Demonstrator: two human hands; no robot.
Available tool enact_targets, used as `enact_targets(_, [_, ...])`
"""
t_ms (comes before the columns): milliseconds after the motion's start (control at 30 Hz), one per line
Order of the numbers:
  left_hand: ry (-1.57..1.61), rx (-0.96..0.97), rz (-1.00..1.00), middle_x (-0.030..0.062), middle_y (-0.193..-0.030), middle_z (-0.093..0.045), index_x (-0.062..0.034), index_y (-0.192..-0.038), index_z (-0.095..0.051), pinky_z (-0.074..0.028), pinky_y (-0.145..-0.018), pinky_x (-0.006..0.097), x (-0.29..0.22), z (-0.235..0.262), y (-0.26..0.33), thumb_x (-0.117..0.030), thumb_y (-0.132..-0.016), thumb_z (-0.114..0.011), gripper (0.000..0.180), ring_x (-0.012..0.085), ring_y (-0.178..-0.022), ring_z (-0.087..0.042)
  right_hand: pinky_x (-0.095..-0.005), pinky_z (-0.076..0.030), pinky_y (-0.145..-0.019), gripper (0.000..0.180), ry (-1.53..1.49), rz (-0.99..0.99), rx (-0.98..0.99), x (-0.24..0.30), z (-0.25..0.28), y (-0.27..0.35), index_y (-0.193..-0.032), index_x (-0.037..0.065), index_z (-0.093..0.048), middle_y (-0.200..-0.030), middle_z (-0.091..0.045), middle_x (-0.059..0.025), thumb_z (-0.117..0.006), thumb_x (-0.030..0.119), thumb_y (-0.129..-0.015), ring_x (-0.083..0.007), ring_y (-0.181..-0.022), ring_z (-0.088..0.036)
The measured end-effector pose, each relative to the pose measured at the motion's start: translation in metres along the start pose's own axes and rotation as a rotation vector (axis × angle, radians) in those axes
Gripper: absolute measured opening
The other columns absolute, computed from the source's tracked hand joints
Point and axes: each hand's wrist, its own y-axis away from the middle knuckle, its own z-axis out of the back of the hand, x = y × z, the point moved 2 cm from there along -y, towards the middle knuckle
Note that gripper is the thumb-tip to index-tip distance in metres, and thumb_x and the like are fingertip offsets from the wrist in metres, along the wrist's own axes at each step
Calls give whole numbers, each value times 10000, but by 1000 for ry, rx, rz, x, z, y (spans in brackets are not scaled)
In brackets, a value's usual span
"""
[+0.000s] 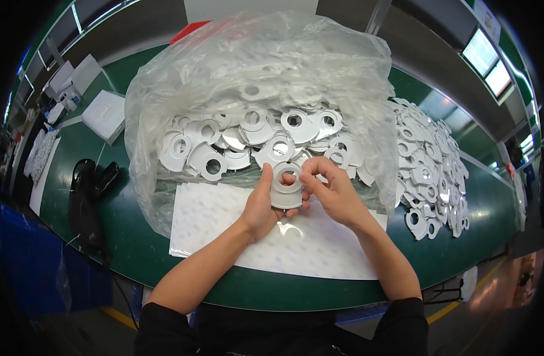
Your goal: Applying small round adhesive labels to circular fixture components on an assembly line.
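Head view: a smooth, glossy, pale plate [286, 198], with a round hole inside a raised ring, is at centre. The left grip [260, 206] is closed on it from beneath and along its 9 o'clock edge; the right grip [336, 191] meets its 2 o'clock edge, clasp uncertain. Toward 12 o'clock, a crinkled, translucent plastic bag [248, 53] contains many similar plates [196, 155]. Toward 3 o'clock, a loose heap [429, 157] covers the green tabletop [284, 295]; shiny white sheets [325, 255] lie toward 6 o'clock.

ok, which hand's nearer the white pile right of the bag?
Right. The right hand is left of the pile; the left hand is farther left, holding a white part.
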Motion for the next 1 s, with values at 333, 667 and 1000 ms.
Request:
enact_targets(333, [-31,2,-21,83,-870,-574,-71,-1002,-523,-373,-547,235,2,1,-1,-588,-943,-99,671,158,-738,-574,-226,-468,-530,149,-19,-31,-3,-7,-1,-1,-913,-5,-512,-828,-534,-38,-560,136,-908,-81,-627,-526])
enact_targets(667, [-44,-1,-24,76,-866,-567,-67,-1018,-517,-390,-552,239,0,-1,0,-586,-943,-97,672,153,-735,-577,-219,-460,-529,181,-64,-47,-18,-9,-3,0,-931,-7,-518,-831,-536,-41,-576,162,-905,-75,-612,-512])
enact_targets(1000, [-49,4,-21,77,-873,-568,-61,-1016,-515,-401,-562,238,0,-1,0,-582,-944,-90,675,147,-724,-573,-204,-451,-518,152,-60,-42,-23,-8,-5,0,-912,-5,-513,-832,-531,-42,-563,139,-909,-66,-611,-509])
